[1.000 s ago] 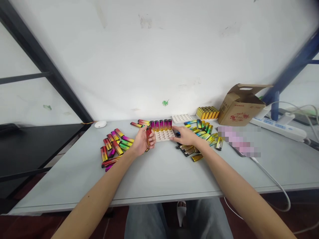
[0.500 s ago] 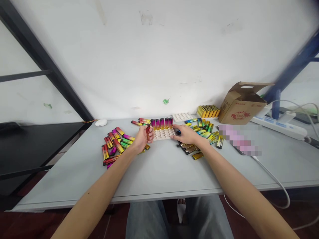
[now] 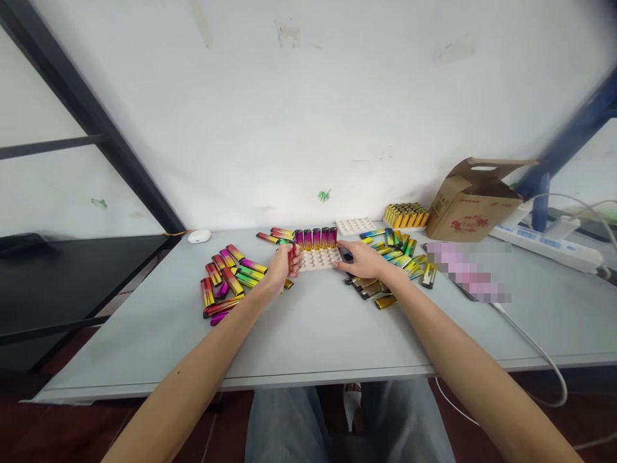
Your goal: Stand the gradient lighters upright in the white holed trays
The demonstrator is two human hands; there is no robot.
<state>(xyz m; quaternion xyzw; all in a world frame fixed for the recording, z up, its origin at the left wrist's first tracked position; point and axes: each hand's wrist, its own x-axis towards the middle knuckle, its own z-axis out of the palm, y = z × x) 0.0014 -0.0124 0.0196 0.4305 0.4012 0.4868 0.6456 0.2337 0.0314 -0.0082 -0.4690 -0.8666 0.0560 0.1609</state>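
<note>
My left hand (image 3: 283, 265) is closed around several lighters, at least one of them red (image 3: 291, 252), at the left side of a white holed tray (image 3: 319, 259). Part of what it grips is hidden by the fingers. A back row of purple-and-gold lighters (image 3: 316, 238) stands upright in the tray, while the front holes are bare. My right hand (image 3: 360, 258) holds the tray's right edge, thumb near the front corner and index finger farther back. Loose red, green and purple lighters (image 3: 231, 280) lie left of the tray. Yellow, blue and brown ones (image 3: 385, 301) lie around my right hand.
Behind, against the wall, are another white tray (image 3: 355, 226) and a tray filled with yellow lighters (image 3: 406, 217). A cardboard box (image 3: 470, 209), a power strip (image 3: 554, 243) and a blurred-out device with a white cable (image 3: 530, 344) are at right. A white case (image 3: 199, 236) sits at left.
The whole view has shifted slightly. My left hand stays at the tray's left side with its fingers closed, and my right hand keeps its place at the right edge.
</note>
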